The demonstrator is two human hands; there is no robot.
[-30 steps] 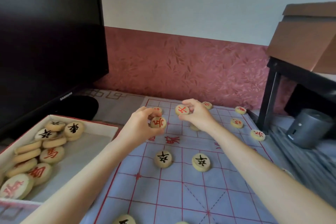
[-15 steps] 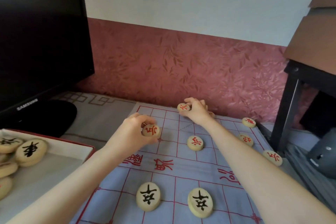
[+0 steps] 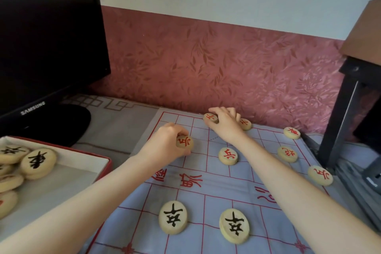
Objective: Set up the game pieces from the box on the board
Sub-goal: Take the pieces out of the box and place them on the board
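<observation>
A blue cloth board (image 3: 218,189) with red grid lines lies before me. My left hand (image 3: 165,144) grips a round wooden piece with a red character (image 3: 185,142), low over the board's far left part. My right hand (image 3: 223,122) holds another red-marked piece (image 3: 210,118) down at the far edge of the board. Several red-marked pieces rest on the far half, among them one in the middle (image 3: 228,155). Two black-marked pieces (image 3: 173,217) (image 3: 234,225) sit nearer to me. The open box (image 3: 82,163) at the left holds several more pieces.
A black monitor (image 3: 47,33) on its stand (image 3: 68,121) fills the far left. A dark red wall runs behind the board. At the right stands a black table leg (image 3: 338,121) with a brown surface above and dark items on the floor.
Both hands have reached farther over the board with their pieces. The right hand's piece now sits low at the far edge. The camera has leaned in, so the box has slid left.
</observation>
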